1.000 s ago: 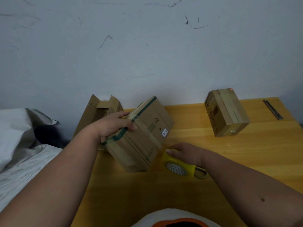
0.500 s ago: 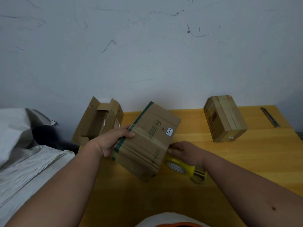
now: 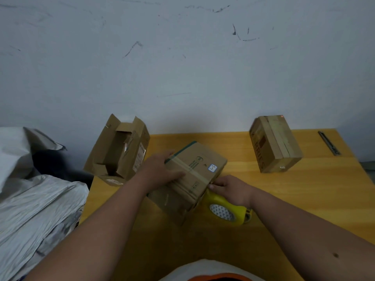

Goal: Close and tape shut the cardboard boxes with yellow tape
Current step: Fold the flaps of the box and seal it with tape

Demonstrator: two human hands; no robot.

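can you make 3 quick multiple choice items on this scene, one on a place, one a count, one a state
1. Where is the yellow tape dispenser?
A. on the far right box
B. under the right hand, beside the middle box
C. inside the open box

2. How many cardboard boxes show?
A. two
B. three
C. five

3. What state is the left box in?
A. flaps open
B. taped shut
C. crushed flat

Key: 1 B, the dispenser sits on the table against the middle box. 2 B, the third is the taped box at far right. 3 A, its flaps stand up and the inside shows.
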